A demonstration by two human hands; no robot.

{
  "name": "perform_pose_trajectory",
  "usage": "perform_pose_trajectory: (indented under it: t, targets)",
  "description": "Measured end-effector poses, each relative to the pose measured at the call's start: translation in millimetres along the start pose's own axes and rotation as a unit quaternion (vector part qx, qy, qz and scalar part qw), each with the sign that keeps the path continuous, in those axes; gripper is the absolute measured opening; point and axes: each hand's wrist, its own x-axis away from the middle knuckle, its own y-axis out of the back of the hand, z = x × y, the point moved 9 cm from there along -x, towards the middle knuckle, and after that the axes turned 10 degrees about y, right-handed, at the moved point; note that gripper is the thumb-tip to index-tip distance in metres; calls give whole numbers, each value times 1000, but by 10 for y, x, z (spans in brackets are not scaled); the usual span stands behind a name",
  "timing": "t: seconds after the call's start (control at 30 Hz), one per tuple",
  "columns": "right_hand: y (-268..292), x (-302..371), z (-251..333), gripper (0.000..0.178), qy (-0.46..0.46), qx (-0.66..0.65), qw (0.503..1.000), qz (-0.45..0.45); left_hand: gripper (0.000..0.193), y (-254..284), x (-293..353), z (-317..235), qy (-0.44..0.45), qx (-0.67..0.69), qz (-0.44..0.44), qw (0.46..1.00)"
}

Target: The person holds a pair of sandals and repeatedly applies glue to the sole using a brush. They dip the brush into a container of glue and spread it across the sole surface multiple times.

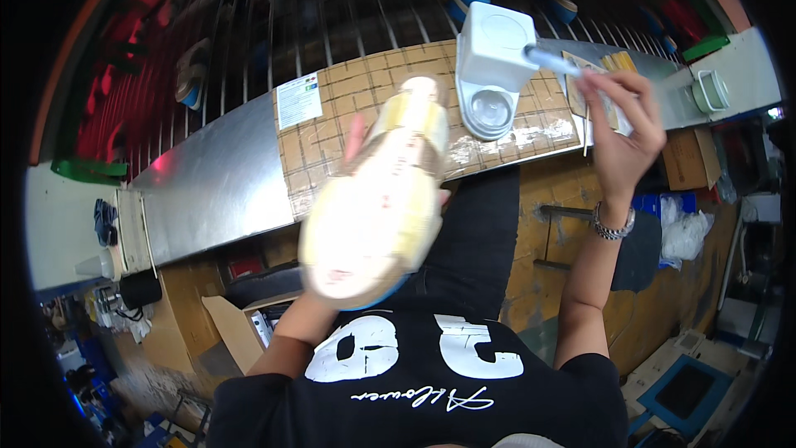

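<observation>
A shoe or shoe upper [381,199] is turned with its pale, cream-coloured underside up, blurred by motion. A blue edge shows along its near end. My left hand [355,139] grips it from beneath; only some fingers show past its sides. Over to the right, my right hand [626,129] is closed on a slim, pale-handled brush-like tool [554,60] with a dark tip. That tip is beside the upper right side of a white dispenser [497,41], which has a round cup [489,108] at its near end.
Taped cardboard [332,129] covers part of the metal bench [215,174]. Beyond it runs a rack of metal bars [332,8], with several shoes [192,75] on it. A green cup [711,91] stands at the right. Cardboard boxes [178,315] sit below on the left.
</observation>
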Motion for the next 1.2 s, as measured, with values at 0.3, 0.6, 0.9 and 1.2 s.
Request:
perform_pose_trajectory:
  t: [0.3, 0.6, 0.9, 1.2]
  targets:
    - [-144, -69, 766, 21, -61, -169, 983, 37, 64, -110, -162, 65, -233, -185, -90, 950]
    - [-231, -100, 842, 19, -45, -158, 986, 28, 57, -101, 64, -440, -344, -223, -35, 911]
    - [-69, -274, 941, 23, 61, -105, 993, -12, 47, -137, 199, -634, -425, -207, -26, 881]
    - [-87, -299, 938, 26, 95, -150, 984, 28, 41, -128, 261, -696, -450, -213, -29, 867]
